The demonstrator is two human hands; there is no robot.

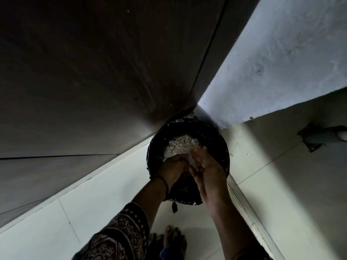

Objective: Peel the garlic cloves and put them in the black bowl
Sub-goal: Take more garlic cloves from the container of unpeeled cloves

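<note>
Black-lined bin (206, 132) caught the skins (178, 145): our left hand (174, 169) cupped them against the flat right hand (208, 175) directly above, so they'd drop inside. We saw neither cloves nor bowl.

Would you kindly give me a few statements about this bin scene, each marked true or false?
1. The left hand and the right hand are both over the bin. True.
2. The bin is lined with a white bag. False: the bag is black.
3. Pale peels lie in the bin. True.
4. The bin stands mid-floor, far from any wall. False: it sits in a corner, by the wall.
5. A dark thread circles the left wrist. True.
</note>
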